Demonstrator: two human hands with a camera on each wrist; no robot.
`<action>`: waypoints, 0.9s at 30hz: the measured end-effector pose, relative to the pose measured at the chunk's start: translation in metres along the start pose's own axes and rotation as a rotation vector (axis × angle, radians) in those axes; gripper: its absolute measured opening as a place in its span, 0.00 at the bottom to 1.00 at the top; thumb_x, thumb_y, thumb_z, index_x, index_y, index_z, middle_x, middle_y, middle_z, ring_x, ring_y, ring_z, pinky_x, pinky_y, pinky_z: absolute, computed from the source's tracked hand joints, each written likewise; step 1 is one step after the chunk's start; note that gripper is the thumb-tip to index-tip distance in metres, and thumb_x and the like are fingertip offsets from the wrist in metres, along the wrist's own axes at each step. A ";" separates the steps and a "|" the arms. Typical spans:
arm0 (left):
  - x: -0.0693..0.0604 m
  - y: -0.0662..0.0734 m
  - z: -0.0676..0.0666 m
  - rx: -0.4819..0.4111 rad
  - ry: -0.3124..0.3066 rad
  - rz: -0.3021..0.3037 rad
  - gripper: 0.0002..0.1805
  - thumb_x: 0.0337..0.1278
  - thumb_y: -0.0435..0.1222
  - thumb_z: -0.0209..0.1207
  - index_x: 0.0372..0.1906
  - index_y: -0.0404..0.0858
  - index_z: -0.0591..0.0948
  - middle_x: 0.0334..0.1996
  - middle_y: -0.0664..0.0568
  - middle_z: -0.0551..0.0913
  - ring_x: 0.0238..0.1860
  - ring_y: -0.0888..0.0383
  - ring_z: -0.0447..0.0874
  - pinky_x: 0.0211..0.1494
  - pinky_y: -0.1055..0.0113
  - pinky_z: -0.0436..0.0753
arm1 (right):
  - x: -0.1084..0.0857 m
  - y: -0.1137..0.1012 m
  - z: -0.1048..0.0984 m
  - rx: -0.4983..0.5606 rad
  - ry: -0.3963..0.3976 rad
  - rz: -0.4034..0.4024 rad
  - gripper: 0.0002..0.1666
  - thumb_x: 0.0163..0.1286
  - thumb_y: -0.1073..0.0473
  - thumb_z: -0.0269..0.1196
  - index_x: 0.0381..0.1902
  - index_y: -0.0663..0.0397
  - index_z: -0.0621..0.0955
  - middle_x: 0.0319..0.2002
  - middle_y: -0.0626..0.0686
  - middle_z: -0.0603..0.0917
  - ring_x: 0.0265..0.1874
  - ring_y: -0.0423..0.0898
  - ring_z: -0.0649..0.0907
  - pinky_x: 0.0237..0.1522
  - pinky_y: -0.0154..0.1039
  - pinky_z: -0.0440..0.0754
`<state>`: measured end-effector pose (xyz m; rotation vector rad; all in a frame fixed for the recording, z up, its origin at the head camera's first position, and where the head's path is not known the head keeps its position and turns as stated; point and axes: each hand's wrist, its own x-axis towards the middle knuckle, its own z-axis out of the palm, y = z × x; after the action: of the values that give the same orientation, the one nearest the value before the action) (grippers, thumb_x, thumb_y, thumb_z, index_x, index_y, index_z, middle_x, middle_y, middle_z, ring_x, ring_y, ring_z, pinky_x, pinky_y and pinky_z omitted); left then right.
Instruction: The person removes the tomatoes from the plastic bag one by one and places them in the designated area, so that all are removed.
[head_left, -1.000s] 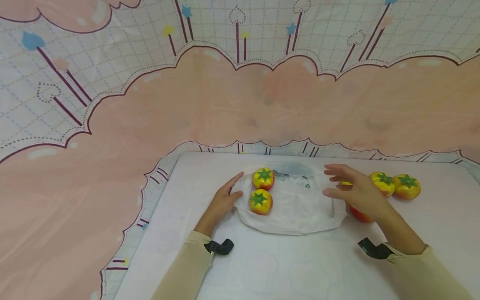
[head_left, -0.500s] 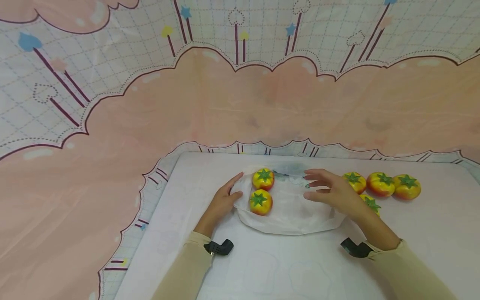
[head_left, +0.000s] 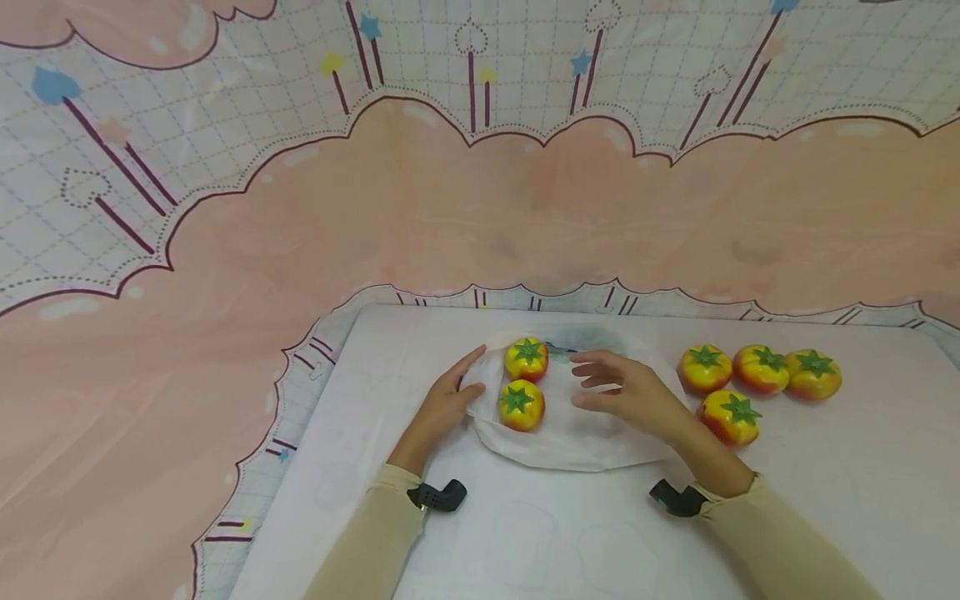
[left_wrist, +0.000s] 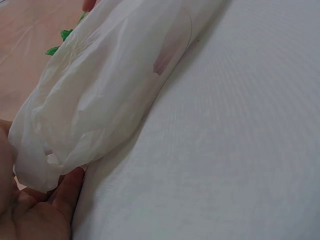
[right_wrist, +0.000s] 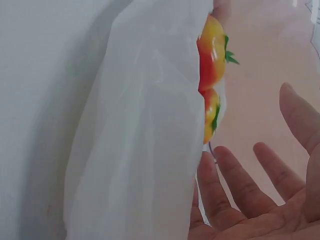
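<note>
A white plastic bag (head_left: 577,437) lies on the table, its mouth facing up. Inside its left part sit two yellow-red toy tomatoes with green star-shaped leaves, a rear tomato (head_left: 527,359) and a front tomato (head_left: 521,405). My left hand (head_left: 444,407) holds the bag's left edge, with the bag's rim (left_wrist: 37,170) between thumb and fingers; some fingertips are hidden by the plastic. Over the bag's right half hovers my right hand (head_left: 630,396), fingers spread and relaxed, nothing in it. In the right wrist view its fingers (right_wrist: 240,175) show behind the bag wall.
Several more toy tomatoes stand on the right of the white table (head_left: 825,483): one at the front (head_left: 731,417), the others in a row behind. A pink patterned cloth (head_left: 480,208) rises behind the table.
My right hand has moved left from the bag's right edge to above its middle, uncovering the tomatoes on the right. The left hand and the two tomatoes in the bag have stayed put.
</note>
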<state>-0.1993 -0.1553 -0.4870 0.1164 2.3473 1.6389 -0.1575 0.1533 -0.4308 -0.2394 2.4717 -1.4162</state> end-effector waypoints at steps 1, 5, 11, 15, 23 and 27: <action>0.000 0.000 0.000 0.002 0.000 -0.001 0.32 0.73 0.37 0.55 0.74 0.71 0.67 0.80 0.65 0.60 0.82 0.56 0.51 0.83 0.51 0.56 | 0.001 0.000 0.002 0.002 -0.004 0.003 0.41 0.63 0.42 0.72 0.72 0.39 0.73 0.65 0.54 0.82 0.63 0.55 0.82 0.57 0.50 0.87; -0.002 0.000 0.000 0.009 0.003 -0.009 0.32 0.73 0.38 0.55 0.73 0.72 0.66 0.80 0.64 0.59 0.82 0.55 0.52 0.83 0.50 0.57 | 0.002 -0.001 0.008 0.022 -0.016 -0.012 0.41 0.63 0.40 0.72 0.72 0.40 0.74 0.64 0.55 0.82 0.62 0.55 0.82 0.58 0.49 0.86; -0.001 0.001 -0.001 0.016 0.002 -0.015 0.32 0.73 0.39 0.55 0.74 0.73 0.66 0.80 0.64 0.59 0.82 0.55 0.52 0.82 0.49 0.58 | 0.005 -0.002 0.016 0.038 -0.048 -0.051 0.41 0.63 0.40 0.72 0.70 0.44 0.75 0.64 0.56 0.82 0.60 0.55 0.83 0.60 0.51 0.85; -0.002 0.001 -0.002 0.014 -0.002 -0.017 0.32 0.73 0.39 0.55 0.74 0.72 0.66 0.80 0.64 0.59 0.82 0.55 0.52 0.83 0.49 0.58 | 0.007 -0.003 0.022 0.039 -0.057 -0.045 0.40 0.64 0.41 0.72 0.70 0.44 0.75 0.63 0.56 0.83 0.60 0.55 0.83 0.58 0.50 0.86; -0.004 0.003 -0.001 0.005 -0.008 -0.017 0.32 0.73 0.38 0.55 0.74 0.71 0.66 0.80 0.63 0.59 0.82 0.54 0.52 0.83 0.49 0.57 | 0.010 -0.006 0.035 0.047 -0.078 -0.055 0.36 0.64 0.44 0.72 0.69 0.40 0.76 0.63 0.55 0.83 0.60 0.56 0.83 0.58 0.51 0.86; -0.004 0.003 -0.002 0.008 -0.010 -0.013 0.32 0.73 0.38 0.55 0.74 0.71 0.66 0.80 0.63 0.59 0.82 0.55 0.52 0.83 0.50 0.57 | 0.011 -0.007 0.041 0.024 -0.075 -0.055 0.37 0.64 0.42 0.72 0.70 0.38 0.76 0.64 0.53 0.82 0.61 0.56 0.83 0.58 0.52 0.86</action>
<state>-0.1961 -0.1571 -0.4832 0.1111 2.3426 1.6195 -0.1551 0.1134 -0.4464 -0.3517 2.4035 -1.4305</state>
